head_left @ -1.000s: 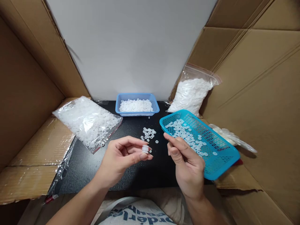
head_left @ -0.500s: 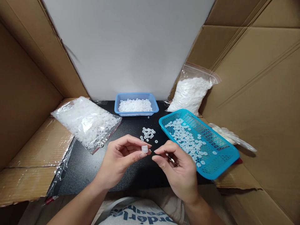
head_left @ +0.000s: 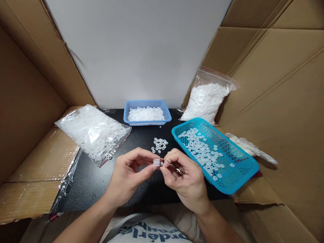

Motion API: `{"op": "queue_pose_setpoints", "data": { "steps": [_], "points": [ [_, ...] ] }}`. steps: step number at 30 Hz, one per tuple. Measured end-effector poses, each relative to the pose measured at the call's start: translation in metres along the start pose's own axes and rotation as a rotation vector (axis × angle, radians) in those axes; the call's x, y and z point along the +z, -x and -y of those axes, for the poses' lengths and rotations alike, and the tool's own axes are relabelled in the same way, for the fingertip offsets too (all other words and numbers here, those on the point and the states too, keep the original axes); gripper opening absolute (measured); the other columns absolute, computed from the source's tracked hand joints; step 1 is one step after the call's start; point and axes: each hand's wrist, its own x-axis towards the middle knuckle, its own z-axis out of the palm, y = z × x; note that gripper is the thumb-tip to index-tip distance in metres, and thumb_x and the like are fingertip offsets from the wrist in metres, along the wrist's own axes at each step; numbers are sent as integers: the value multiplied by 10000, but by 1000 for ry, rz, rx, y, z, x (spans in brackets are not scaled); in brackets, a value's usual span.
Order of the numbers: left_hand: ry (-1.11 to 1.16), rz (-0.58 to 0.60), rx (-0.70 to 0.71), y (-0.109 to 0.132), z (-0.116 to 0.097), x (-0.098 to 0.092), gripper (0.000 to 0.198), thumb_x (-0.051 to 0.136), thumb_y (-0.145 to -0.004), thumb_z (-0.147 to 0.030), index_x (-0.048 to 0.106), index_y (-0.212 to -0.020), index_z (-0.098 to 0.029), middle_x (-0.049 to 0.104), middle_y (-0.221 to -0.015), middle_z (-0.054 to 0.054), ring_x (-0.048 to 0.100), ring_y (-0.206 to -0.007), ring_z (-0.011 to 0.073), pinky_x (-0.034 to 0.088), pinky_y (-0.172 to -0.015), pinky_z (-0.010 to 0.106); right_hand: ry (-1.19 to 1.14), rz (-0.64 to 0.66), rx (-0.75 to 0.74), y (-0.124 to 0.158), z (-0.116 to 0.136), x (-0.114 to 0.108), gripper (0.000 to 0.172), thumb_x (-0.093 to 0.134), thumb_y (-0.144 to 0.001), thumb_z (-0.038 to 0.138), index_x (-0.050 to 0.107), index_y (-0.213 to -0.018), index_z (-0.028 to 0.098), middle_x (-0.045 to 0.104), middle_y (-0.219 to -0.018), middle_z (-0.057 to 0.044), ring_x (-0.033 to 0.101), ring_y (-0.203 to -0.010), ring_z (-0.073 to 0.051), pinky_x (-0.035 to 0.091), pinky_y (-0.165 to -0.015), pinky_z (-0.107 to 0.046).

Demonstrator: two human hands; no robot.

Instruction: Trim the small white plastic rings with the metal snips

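Between the thumb and fingertips of my left hand (head_left: 133, 173) is a short white stack of rings (head_left: 157, 162). My right hand (head_left: 183, 180) is closed on a thin metal tool (head_left: 176, 168), its fingertips close to the right side of the stack. Much of the tool is hidden by the fingers. Just beyond my hands, a small pile of white rings (head_left: 160, 143) lies on the black table (head_left: 88, 185). More white rings lie in the turquoise basket (head_left: 243, 175), to the right of my right hand.
A blue basket (head_left: 147, 124) full of small white pieces stands at the back. A clear bag of white rings (head_left: 93, 133) lies at the left, and a bag of white material (head_left: 205, 101) leans at the back right. Cardboard walls (head_left: 273, 94) flank the table.
My right hand has moved left, up to the stack in my left hand, and more of the metal tool shows. The baskets and bags have not moved.
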Motion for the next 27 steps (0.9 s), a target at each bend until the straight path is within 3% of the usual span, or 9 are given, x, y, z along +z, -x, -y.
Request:
{"op": "queue_pose_setpoints", "data": {
  "steps": [4, 12, 20, 27],
  "points": [
    [192, 9, -119, -3, 0, -2, 116, 880, -784, -161, 835, -855, -241, 814, -859, 12, 742, -815, 125, 592, -790, 206, -74, -61, 76, 0, 0, 0, 184, 679, -861, 211, 561, -720, 224, 531, -658, 33, 485, -561, -112, 375, -457, -215],
    [229, 48, -145, -7, 1, -2, 86, 901, -760, -196, 841, -806, -237, 732, -831, 20, 659, -804, 129, 536, -769, 223, -163, -56, 109, -4, 3, 0, 104, 721, -854, 205, 664, -768, 218, 635, -704, 0, 569, -630, -134, 379, -468, -221],
    [108, 55, -45, -6, 4, -8, 105, 880, -792, -204, 856, -870, -271, 731, -868, 27, 662, -825, 145, 515, -778, 253, -106, -14, 93, -7, 4, 2, 111, 686, -869, 196, 649, -766, 213, 622, -718, 14, 498, -557, -99, 364, -452, -213],
    [-93, 53, 59, -5, 4, -12, 89, 856, -822, -229, 850, -907, -254, 741, -877, 44, 659, -838, 175, 510, -790, 292, -26, 27, 85, -6, -2, 4, 134, 622, -861, 210, 557, -746, 227, 521, -682, 35, 482, -575, -112, 382, -483, -217]
  ]
}}
